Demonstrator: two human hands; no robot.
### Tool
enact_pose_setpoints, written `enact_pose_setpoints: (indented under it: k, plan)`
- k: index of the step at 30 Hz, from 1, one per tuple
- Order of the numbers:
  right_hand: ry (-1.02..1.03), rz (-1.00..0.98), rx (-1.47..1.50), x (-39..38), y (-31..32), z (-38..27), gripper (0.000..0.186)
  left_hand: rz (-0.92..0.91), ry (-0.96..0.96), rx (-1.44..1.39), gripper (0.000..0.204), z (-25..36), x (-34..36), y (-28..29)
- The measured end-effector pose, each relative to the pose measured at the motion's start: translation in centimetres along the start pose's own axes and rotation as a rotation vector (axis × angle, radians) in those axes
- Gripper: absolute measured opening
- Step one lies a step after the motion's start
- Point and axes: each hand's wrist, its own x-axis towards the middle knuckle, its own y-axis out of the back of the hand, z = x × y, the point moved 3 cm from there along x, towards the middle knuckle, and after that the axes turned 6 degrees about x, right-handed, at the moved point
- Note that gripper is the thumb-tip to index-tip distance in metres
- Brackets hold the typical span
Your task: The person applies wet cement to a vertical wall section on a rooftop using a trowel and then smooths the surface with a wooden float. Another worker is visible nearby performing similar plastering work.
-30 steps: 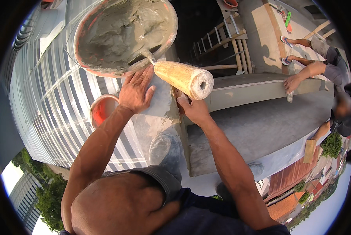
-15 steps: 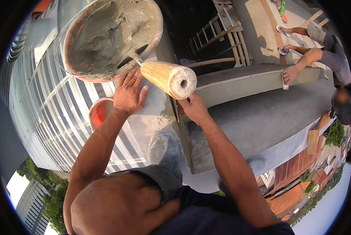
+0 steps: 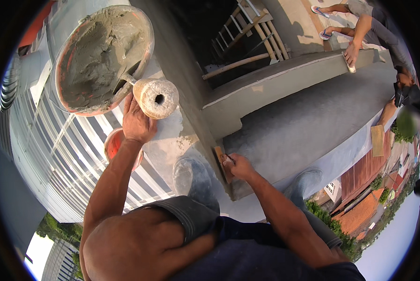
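Note:
My right hand point(image 3: 240, 167) is closed round the grip of a small wooden float point(image 3: 224, 165). The float lies against the narrow edge of the grey plastered ledge point(image 3: 285, 140). My left hand point(image 3: 139, 122) is flat and open on the pale surface below the mortar bucket point(image 3: 146, 51), fingers pointing toward it and partly hidden by a trowel handle. That trowel point(image 3: 158, 99) has a thick wooden handle jutting toward me; its blade rests in the bucket at the rim. Wet grey mortar point(image 3: 104, 61) fills much of the bucket.
A smaller red bucket point(image 3: 114, 144) stands left of my left forearm. Beyond the low plastered wall point(image 3: 266, 89) is a dark opening with a ladder point(image 3: 240, 28). At the right a co-worker's hand point(image 3: 352, 54) presses a tool on the wall; another holds a board point(image 3: 377, 140). Rooftops lie below.
My right hand has drawn the float toward me along the ledge's edge. The view has shifted, while my left hand stays beside the bucket.

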Motion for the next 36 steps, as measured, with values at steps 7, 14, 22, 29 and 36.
enact_pose_setpoints:
  k: [7, 14, 22, 29, 36]
  plan:
    - [0.159, -0.077, 0.439, 4.0, 3.9, -8.8, 0.043, -0.053, -0.016, 0.100, 0.065, -0.2, -0.3, -0.4]
    - [0.313, -0.031, 0.169, 3.2, 2.1, -8.8, 0.047, -0.042, -0.063, 0.067, 0.062, 0.2, 0.4, -0.2]
    - [-0.142, 0.034, 0.413, 2.9, 2.8, 1.8, 0.053, -0.062, -0.095, 0.157, 0.062, -0.1, 0.4, -0.6]
    - [-0.100, 0.078, 0.570, 5.1, 11.9, 3.3, 0.048, -0.046, -0.090, 0.158, 0.061, -0.1, 0.3, -0.6]
    - [-0.273, -0.047, 0.661, 4.1, 9.3, 7.7, 0.050, -0.072, -0.075, 0.163, 0.063, -0.3, 0.3, -0.9]
